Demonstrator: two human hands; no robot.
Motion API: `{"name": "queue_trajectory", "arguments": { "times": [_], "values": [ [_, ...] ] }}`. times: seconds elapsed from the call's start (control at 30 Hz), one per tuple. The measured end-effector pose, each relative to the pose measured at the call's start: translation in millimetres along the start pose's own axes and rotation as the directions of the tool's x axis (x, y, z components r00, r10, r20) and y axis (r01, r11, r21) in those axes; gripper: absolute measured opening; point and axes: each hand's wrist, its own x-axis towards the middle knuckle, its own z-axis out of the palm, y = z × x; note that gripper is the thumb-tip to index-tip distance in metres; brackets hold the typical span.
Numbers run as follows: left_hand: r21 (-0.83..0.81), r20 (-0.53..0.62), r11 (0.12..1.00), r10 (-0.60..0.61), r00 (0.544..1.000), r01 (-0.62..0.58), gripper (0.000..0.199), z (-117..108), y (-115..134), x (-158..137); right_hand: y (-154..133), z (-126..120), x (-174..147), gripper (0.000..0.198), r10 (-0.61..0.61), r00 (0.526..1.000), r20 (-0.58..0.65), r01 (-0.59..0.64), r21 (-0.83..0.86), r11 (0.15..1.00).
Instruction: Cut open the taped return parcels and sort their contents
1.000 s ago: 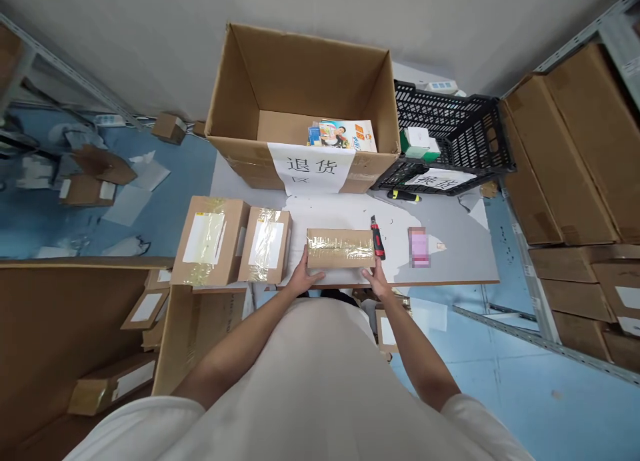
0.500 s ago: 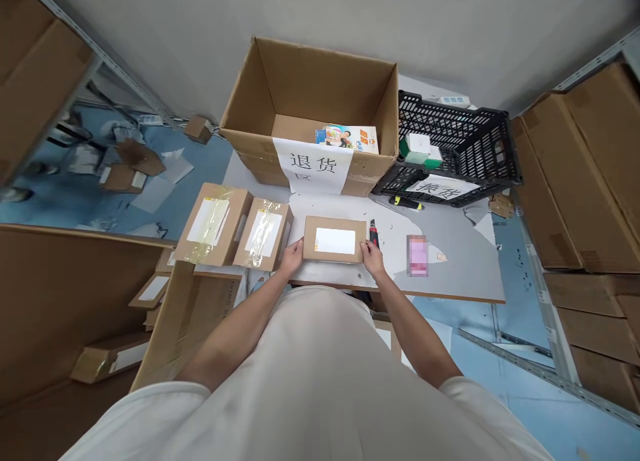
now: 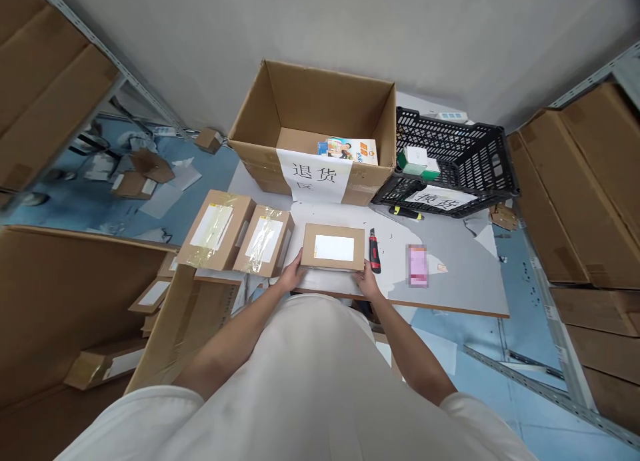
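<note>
In front of me is a small brown cardboard box (image 3: 310, 241) with a white label on its top. My left hand (image 3: 291, 273) grips its near left corner, and my right hand (image 3: 369, 281) grips the near right corner, fingers partly hidden under the edge. Just right of the box lies a red and black utility knife (image 3: 375, 251). Two taped parcels, a larger one (image 3: 239, 214) and a smaller one (image 3: 281, 248), stand to the left, both with white labels.
Behind stands a big open carton (image 3: 250, 156) with colourful packs inside. Beside it is a black plastic crate (image 3: 480, 158) holding small white-green boxes. A yellow-black cutter (image 3: 406, 212) and a pixelated pink item (image 3: 417, 266) lie on the table (image 3: 465, 284). Boxes fill shelves on both sides.
My fingers have shifted down along the box's near corners, and its near edge looks slightly raised. The whole view has tilted a little, so the surroundings sit lower.
</note>
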Motion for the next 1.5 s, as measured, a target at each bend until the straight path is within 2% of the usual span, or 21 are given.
{"name": "queue_trajectory", "arguments": {
  "times": [0.23,0.4,0.5,0.6,0.73,0.83,0.9,0.97,1.03,1.13,1.3,1.4,1.5],
  "values": [
    [0.047,0.040,0.999,-0.026,0.999,0.024,0.072,-3,23,0,-9,-4,-10,0.050,0.008,1.000,-0.008,-0.009,-0.123,0.992],
    [0.208,-0.097,0.975,-0.055,0.994,0.075,0.060,-7,54,-12,-39,-12,-22,0.040,-0.095,0.993,-0.067,0.077,-0.233,0.969],
    [0.243,-0.125,0.967,-0.052,0.991,0.082,0.049,-3,68,-9,-59,-14,-15,0.043,-0.081,0.988,-0.132,0.031,-0.344,0.938],
    [0.263,-0.108,0.959,-0.082,0.991,0.108,0.047,1,74,0,-69,-15,-4,0.045,-0.011,0.986,-0.168,-0.051,-0.358,0.932],
    [0.239,-0.112,0.963,-0.103,0.988,0.127,0.047,2,68,7,-67,-18,5,0.044,0.031,0.984,-0.174,-0.075,-0.253,0.965],
    [0.101,-0.062,0.984,-0.142,0.988,0.147,0.045,-2,55,0,-58,-20,3,0.045,0.032,0.985,-0.171,-0.068,-0.208,0.976],
    [-0.018,-0.028,0.991,-0.135,0.990,0.135,0.052,-3,45,-8,-50,-21,-2,0.047,0.055,0.986,-0.159,-0.073,-0.107,0.992],
    [-0.082,-0.017,0.991,-0.109,0.994,0.107,0.062,-4,35,-18,-41,-22,-8,0.048,0.085,0.990,-0.109,-0.082,0.036,0.996],
    [-0.070,-0.008,0.995,-0.075,0.997,0.074,0.070,-2,26,-25,-34,-21,-15,0.053,0.062,0.998,-0.020,-0.060,0.113,0.992],
    [-0.051,0.036,0.997,-0.050,0.998,0.051,0.079,4,16,-30,-28,-19,-22,0.065,-0.040,0.994,0.106,0.036,0.035,0.999],
    [-0.093,0.079,0.996,0.009,0.997,-0.002,0.078,12,11,-25,-29,-14,-19,0.071,-0.051,0.993,0.108,0.064,-0.120,0.991],
    [-0.031,0.035,1.000,-0.002,0.999,0.003,0.072,11,16,-21,-34,-15,-15,0.074,-0.043,0.988,0.147,0.068,-0.166,0.984],
    [0.036,-0.061,0.999,-0.032,0.998,0.034,0.062,7,27,-15,-40,-18,-12,0.071,-0.053,0.984,0.167,0.096,-0.257,0.962]
  ]
}}
